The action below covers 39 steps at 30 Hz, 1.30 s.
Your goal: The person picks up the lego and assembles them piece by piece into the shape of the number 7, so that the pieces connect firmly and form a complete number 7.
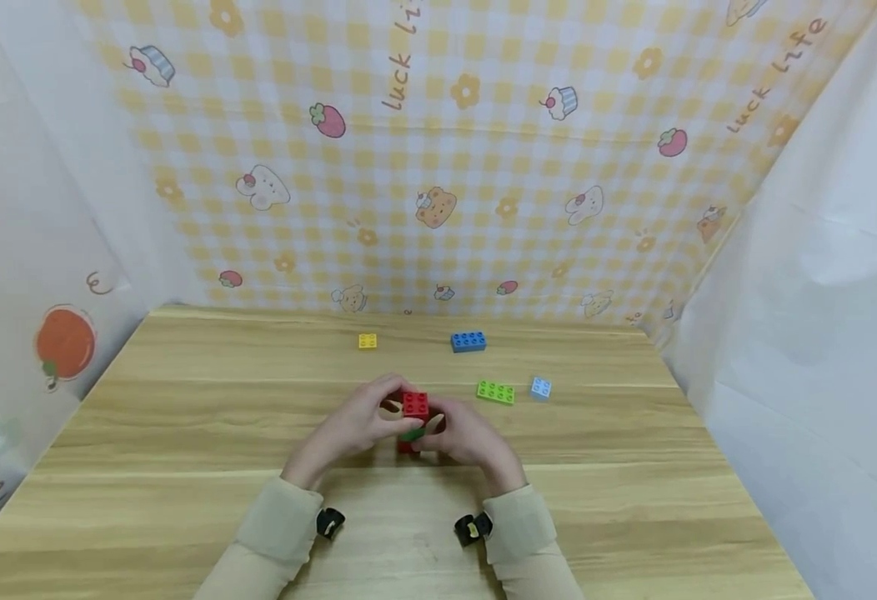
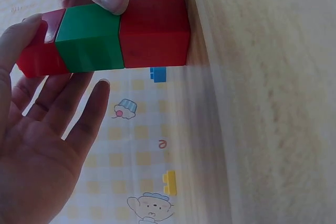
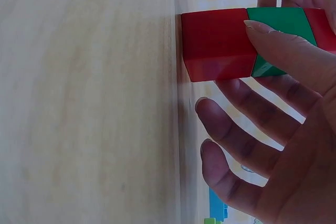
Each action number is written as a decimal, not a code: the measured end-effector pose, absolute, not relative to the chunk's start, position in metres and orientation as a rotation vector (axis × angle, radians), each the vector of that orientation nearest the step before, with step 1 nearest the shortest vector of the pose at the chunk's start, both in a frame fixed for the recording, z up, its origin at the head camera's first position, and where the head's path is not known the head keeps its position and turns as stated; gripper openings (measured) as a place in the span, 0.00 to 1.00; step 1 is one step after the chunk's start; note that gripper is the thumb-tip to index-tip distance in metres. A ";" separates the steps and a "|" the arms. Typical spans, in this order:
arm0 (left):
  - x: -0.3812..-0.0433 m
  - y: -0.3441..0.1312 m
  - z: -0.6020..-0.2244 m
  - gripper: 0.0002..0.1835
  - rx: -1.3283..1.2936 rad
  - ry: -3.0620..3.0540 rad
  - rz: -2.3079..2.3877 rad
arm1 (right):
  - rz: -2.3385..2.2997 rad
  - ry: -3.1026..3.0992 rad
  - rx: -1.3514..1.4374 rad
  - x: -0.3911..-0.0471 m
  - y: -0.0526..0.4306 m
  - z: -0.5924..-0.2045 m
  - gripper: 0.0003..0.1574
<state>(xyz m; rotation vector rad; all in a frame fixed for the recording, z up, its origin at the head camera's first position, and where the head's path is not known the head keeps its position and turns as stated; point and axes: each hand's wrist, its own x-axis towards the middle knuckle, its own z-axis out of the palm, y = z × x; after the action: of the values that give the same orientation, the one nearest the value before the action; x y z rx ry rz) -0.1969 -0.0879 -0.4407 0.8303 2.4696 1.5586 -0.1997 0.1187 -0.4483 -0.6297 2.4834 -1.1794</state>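
A tower of three building bricks stands on the wooden table between the two hands. Its top red brick (image 1: pixel 416 405) is pinched by my left hand (image 1: pixel 356 423), the thumb on the near side. Below it comes a green brick (image 2: pixel 89 38), and a lower red brick (image 3: pixel 218 45) forms the base. My right hand (image 1: pixel 472 433) grips the tower where the green brick and the lower red one meet, thumb in front and fingers behind. All three bricks line up closely, with no clear gap showing in the wrist views. In the head view the hands hide much of the green brick.
Beyond the hands lie a small yellow brick (image 1: pixel 367 342) and a long blue brick (image 1: pixel 468 342). To the right are a long lime-green brick (image 1: pixel 496 392) and a small light-blue brick (image 1: pixel 540 388). A checked cloth (image 1: pixel 378 250) hangs behind the table (image 1: pixel 183 417).
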 end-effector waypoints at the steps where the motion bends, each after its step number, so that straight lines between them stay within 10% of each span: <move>1: -0.197 -0.088 -0.441 0.13 0.831 2.465 1.565 | -1.180 2.482 -0.629 -0.200 0.119 -0.448 0.25; 39: -0.195 -0.090 -0.444 0.15 0.766 2.477 1.526 | -1.151 2.519 -0.574 -0.201 0.144 -0.442 0.23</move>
<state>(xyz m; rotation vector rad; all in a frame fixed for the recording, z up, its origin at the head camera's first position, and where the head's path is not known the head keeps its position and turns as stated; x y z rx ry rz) -0.1953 -0.0896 -0.4444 0.7664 2.4767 1.5263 -0.2008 0.1442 -0.4423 -0.5738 2.5194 -1.1508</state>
